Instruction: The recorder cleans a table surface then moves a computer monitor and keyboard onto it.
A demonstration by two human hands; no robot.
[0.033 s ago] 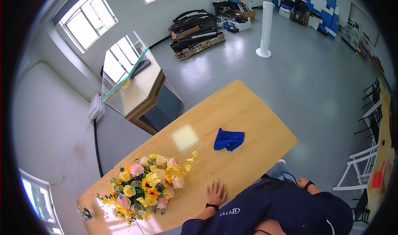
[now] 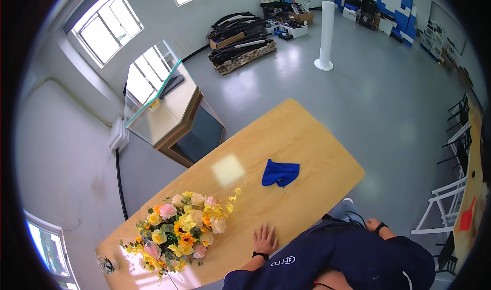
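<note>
My left hand (image 2: pixel 265 239) lies flat on the wooden table (image 2: pixel 307 152), palm down with fingers spread. A black band circles its wrist, and the hand holds nothing. Farther in on the tabletop, beyond that hand, is a crumpled dark blue cloth (image 2: pixel 281 173). To the left stands a large arrangement of flowers (image 2: pixel 179 228) in yellow, pink, cream and orange. Beside my body, off the table's right edge, my right hand (image 2: pixel 373 224) hangs low. Its fingers are too small and partly hidden to read, and a thin dark cord runs near it.
A glass-topped cabinet (image 2: pixel 197 121) stands past the table's far left side. On the floor beyond are a pile of black parts (image 2: pixel 240 42) and a white column (image 2: pixel 326 37). White folding chairs (image 2: pixel 442 208) and another table with a red dustpan-like item (image 2: pixel 467 216) are at right.
</note>
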